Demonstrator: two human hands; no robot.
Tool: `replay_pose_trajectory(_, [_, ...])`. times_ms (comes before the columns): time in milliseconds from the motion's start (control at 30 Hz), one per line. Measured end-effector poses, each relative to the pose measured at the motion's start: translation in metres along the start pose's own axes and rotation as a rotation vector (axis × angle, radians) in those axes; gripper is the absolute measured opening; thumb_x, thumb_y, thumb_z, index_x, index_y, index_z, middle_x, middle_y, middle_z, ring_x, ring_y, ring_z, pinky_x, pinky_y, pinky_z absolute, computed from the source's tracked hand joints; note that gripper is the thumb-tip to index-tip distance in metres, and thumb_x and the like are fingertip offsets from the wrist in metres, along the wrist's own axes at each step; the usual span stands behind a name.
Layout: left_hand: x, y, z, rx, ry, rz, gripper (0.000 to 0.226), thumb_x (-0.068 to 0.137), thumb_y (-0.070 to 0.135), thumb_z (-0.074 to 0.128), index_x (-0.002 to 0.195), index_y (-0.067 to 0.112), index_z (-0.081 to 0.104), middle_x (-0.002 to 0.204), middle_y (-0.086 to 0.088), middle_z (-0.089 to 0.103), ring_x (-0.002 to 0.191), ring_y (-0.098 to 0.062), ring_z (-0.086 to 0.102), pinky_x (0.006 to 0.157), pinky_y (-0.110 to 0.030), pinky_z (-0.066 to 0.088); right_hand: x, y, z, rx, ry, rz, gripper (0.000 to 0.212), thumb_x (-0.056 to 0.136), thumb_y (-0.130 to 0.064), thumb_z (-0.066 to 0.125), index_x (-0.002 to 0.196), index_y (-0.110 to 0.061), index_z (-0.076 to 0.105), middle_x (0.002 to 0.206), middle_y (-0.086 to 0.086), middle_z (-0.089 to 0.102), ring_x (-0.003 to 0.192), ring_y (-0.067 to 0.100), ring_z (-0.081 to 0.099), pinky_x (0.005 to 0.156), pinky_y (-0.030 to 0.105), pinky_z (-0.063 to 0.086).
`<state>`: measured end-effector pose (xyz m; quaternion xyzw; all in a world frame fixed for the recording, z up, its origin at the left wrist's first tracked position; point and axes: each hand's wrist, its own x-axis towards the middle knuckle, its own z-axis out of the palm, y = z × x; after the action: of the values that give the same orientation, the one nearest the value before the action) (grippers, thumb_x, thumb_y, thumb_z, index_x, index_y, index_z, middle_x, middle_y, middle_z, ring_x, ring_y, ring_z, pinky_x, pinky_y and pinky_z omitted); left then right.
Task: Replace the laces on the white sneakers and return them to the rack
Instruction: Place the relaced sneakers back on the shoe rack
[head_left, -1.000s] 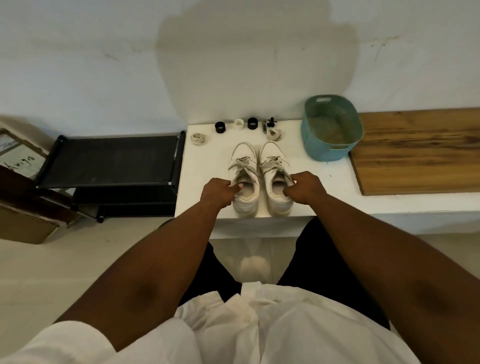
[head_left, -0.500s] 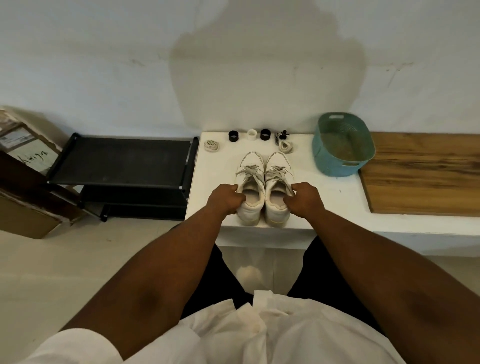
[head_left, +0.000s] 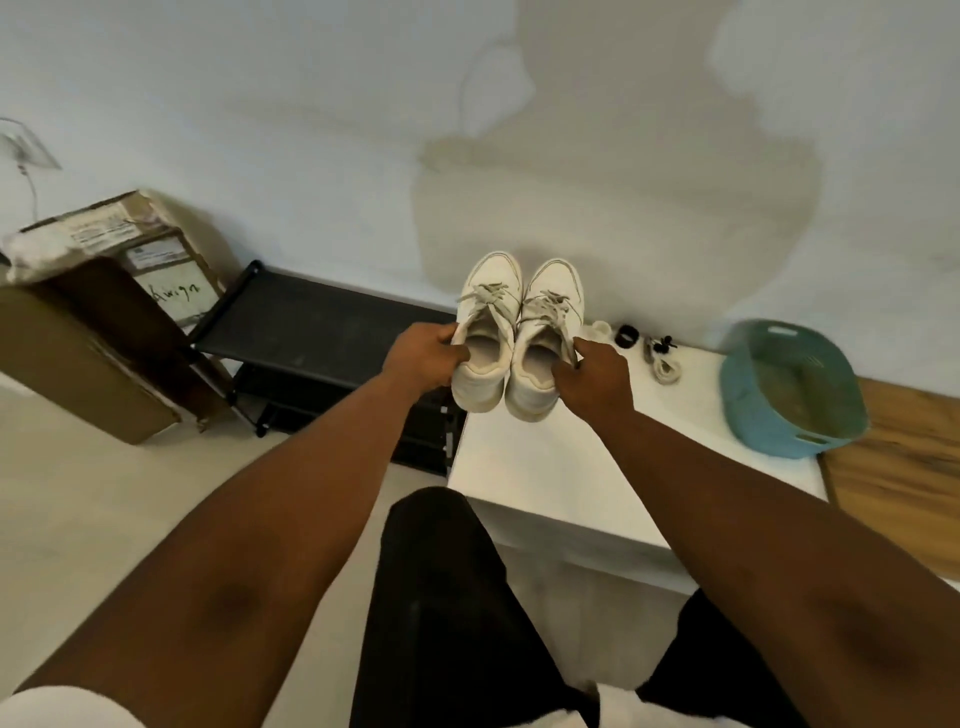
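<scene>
Lifted off the table (head_left: 545, 467), both sneakers (head_left: 519, 338) hang from each hand's grip.

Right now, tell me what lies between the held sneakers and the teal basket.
In the head view, a white ring, a black ring, a small black clip and a coiled lace sit on the white table between sneakers and basket.

A plain room in a home, by the look of it — a pale, stained wall (head_left: 597, 171) rises behind a low black shoe rack (head_left: 322, 332) on a light floor (head_left: 78, 493). Taped cardboard boxes (head_left: 98, 322) stand stacked left of the rack, and a white bench (head_left: 597, 467) carries a teal plastic basket (head_left: 789, 395) beside a wooden board (head_left: 904, 478).
</scene>
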<state>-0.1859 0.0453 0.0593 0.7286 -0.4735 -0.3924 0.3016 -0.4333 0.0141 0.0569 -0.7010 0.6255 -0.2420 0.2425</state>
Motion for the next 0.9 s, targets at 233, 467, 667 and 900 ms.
replay_pose_trajectory(233, [0.046,-0.061,-0.080,-0.036,0.095,-0.041,0.033,0.085,0.020,0.070,0.115,0.034,0.076,0.098,0.001,0.076,0.090,-0.024,0.072,0.083,-0.049,0.063,0.036,-0.075,0.090,0.048,-0.086,-0.033,0.028,0.077,-0.040,0.047,0.078,-0.014,0.055,0.084,0.011,0.067,0.083,0.031,0.060,0.070,0.032,0.037])
replay_pose_trajectory(467, [0.075,-0.130,-0.104,0.064,0.137,-0.136,0.031,0.098,0.031,0.061,0.129,0.032,0.068,0.109,0.001,0.072,0.099,-0.023,0.066,0.093,-0.048,0.057,0.056,-0.094,0.171,0.017,-0.249,0.011,0.030,0.095,-0.024,0.059,0.113,0.000,0.064,0.112,0.016,0.067,0.106,0.033,0.061,0.080,0.030,0.041])
replay_pose_trajectory(667, [0.098,-0.153,-0.091,0.118,0.071,-0.186,0.028,0.103,0.034,0.055,0.127,0.026,0.067,0.110,-0.003,0.070,0.104,-0.025,0.064,0.098,-0.047,0.052,0.065,-0.075,0.207,0.038,-0.311,0.098,0.015,0.092,-0.024,0.059,0.091,-0.009,0.059,0.089,0.008,0.060,0.084,0.027,0.058,0.069,0.029,0.038])
replay_pose_trajectory(900, [0.110,-0.157,-0.088,0.176,0.035,-0.161,0.031,0.103,0.038,0.053,0.129,0.029,0.067,0.109,-0.003,0.071,0.103,-0.025,0.064,0.095,-0.042,0.051,0.079,-0.059,0.214,0.010,-0.348,0.081,0.031,0.097,-0.034,0.053,0.106,-0.008,0.066,0.102,0.009,0.067,0.095,0.029,0.063,0.079,0.035,0.049])
